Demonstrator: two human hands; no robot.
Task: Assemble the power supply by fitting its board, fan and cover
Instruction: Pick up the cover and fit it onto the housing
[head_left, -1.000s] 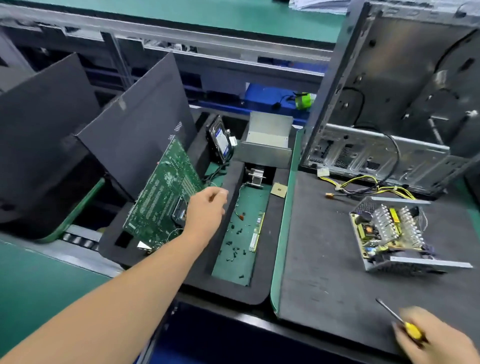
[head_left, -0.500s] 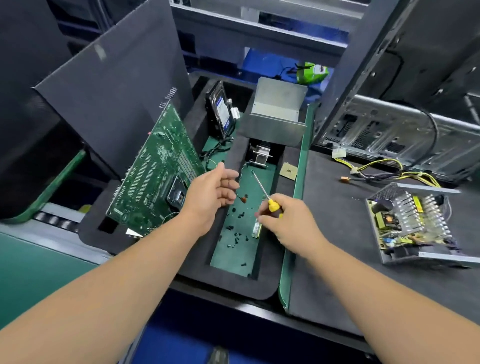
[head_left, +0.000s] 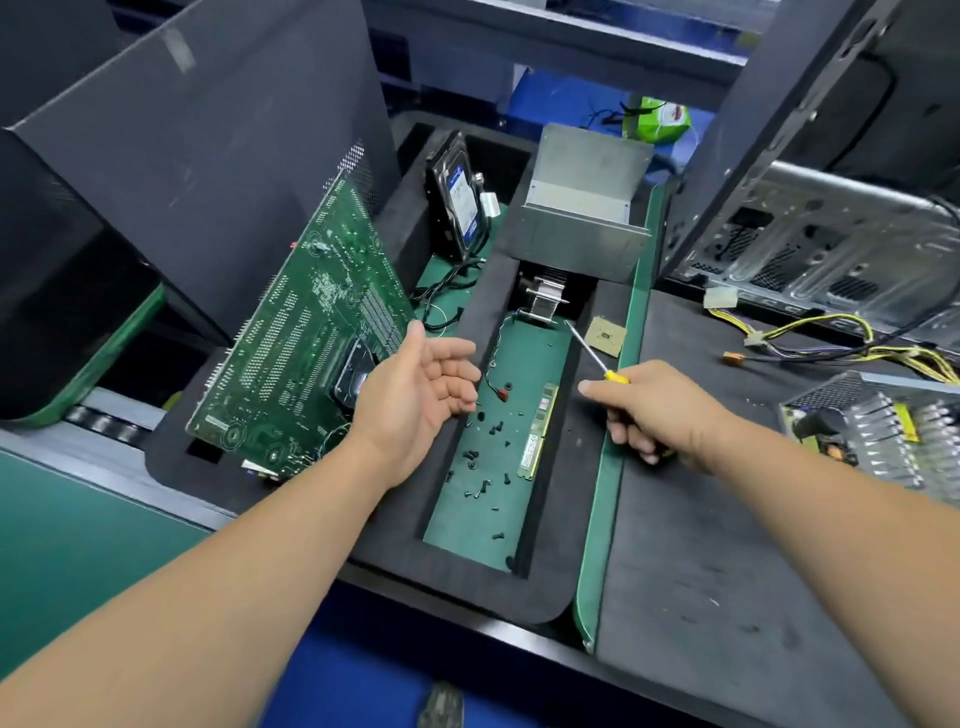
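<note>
Just one view here, a wide-angle head cam looking forward and down from close above the bench. Both forearms reach in from the bottom edge, the foam tray (head_left: 467, 587) sits dead center, and the computer case (head_left: 810, 249) fills the upper right. Edges bend noticeably.

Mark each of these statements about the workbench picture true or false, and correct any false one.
1. The right hand holds a yellow-handled screwdriver. True.
2. The left hand grips the green motherboard. False: its fingers are loosely curled and hold nothing.
3. Small black screws lie loose in the foam tray's long compartment. True.
4. The memory stick lies on the black mat on the right. False: it lies in the tray compartment with the screws.
5. The open power supply sits inside the foam tray. False: it rests on the black mat, right of the tray.
</note>
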